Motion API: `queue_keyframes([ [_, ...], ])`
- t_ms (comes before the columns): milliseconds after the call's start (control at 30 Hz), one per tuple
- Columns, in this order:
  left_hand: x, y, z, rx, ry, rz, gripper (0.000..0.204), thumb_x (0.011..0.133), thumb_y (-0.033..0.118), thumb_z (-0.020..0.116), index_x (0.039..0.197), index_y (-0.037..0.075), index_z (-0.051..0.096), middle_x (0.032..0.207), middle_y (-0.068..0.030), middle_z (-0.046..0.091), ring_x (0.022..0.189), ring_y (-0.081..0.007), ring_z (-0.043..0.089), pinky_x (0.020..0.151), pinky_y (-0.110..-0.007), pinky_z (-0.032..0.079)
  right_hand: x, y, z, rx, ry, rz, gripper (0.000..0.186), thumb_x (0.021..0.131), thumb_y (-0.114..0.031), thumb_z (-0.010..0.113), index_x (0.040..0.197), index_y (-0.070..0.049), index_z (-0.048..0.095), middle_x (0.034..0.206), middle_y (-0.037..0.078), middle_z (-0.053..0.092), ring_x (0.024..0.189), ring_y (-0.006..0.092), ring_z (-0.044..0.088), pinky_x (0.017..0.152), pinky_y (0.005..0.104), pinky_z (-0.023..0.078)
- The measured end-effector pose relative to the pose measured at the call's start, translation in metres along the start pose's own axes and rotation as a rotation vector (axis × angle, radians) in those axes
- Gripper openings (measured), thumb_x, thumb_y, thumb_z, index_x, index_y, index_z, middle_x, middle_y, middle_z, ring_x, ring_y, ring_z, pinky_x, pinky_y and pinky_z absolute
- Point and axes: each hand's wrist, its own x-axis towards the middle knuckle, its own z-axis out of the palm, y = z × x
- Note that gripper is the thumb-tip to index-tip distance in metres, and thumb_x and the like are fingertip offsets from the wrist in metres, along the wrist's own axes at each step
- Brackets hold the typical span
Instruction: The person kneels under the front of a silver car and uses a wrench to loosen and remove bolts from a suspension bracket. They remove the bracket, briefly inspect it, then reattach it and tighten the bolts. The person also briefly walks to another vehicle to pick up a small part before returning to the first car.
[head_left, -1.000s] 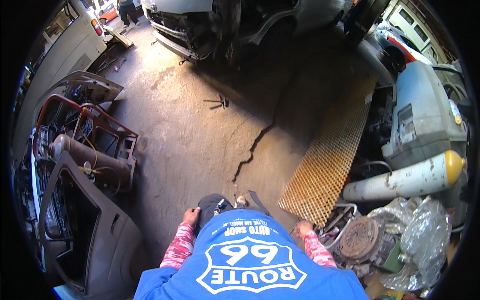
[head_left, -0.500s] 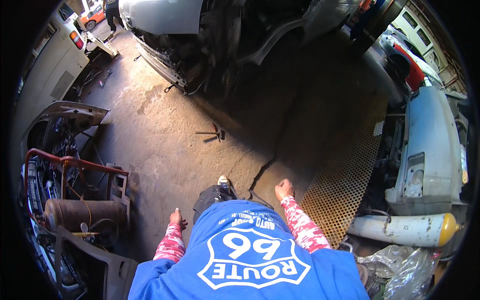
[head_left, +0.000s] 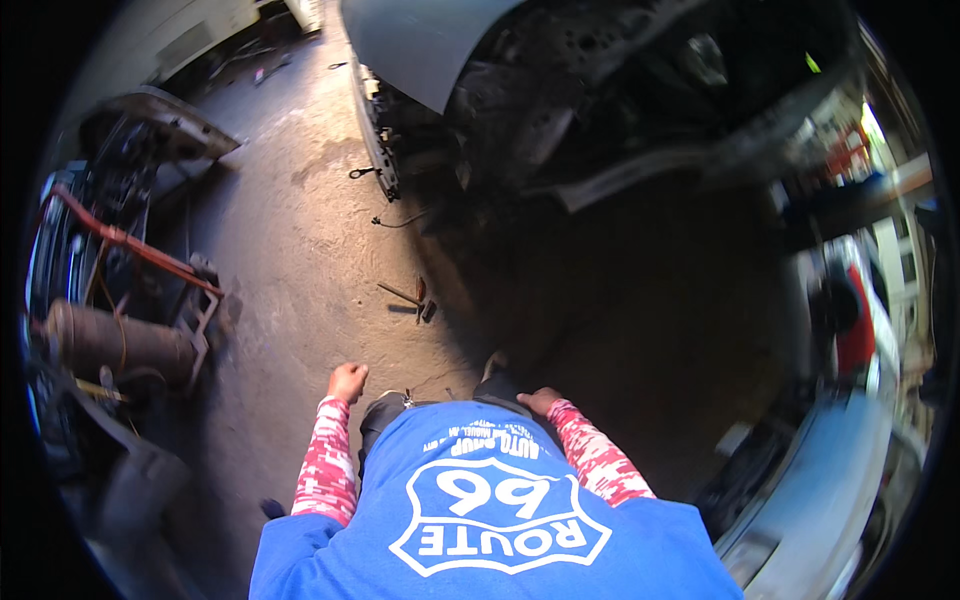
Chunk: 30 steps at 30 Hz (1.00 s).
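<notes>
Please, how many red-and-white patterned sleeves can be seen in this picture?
2. The left sleeve runs from the blue shirt up to the left hand; the right sleeve runs from the shirt to the right hand. No further one is visible.

Tools (head_left: 416, 302) on floor (head_left: 300, 270) — cylinder (head_left: 120, 342) left, car (head_left: 420, 45) beyond.

On a rough floor (head_left: 300, 235), bright at left and dark at right, with a small thin-barred tool (head_left: 405, 297) lying near the border of light and shadow.
</notes>
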Motion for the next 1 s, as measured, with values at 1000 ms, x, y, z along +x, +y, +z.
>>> queue_keyframes([
  [1000,0.021,0.206,0.195,0.026,-0.254,0.306,0.044,0.093,0.041,0.058,0.109,0.0,0.065,0.098,-0.0201,0.069,0.091,-0.0336,0.066,0.082,-0.043,0.051,0.13,0.049,-0.272,-0.588,-0.616,-0.861,0.03,0.097,-0.022,0.052,0.11,0.002,0.064,0.113,0.015,0.064,0.103,0.0195,0.061,0.09,0.0343,0.05],
])
